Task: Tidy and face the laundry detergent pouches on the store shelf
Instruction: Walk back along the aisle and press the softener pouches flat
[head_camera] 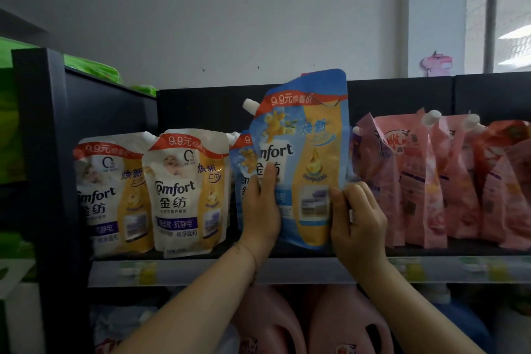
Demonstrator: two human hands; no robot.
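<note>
Blue pouch (307, 158) is tilted, its base seemingly just off the shelf (301, 270), between white pouches (178, 189) left and pink pouches (416, 181) right. Left grip (260, 204) clasps its left edge; right grip (356, 218) pinches the lower right edge. Seat the base flat, label forward, flush with the row.

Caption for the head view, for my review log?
Left hand and right hand hold a blue Comfort pouch between white pouches and pink pouches on the shelf.

- A shop; a dark shelf (488, 250) carries a price-tag strip (138, 270) along its front edge;
- matching detergent pouches (184, 192) stand in rows, each printed with a "9.9元" banner;
- pink jugs (344, 325) are stocked on the tier below
</note>
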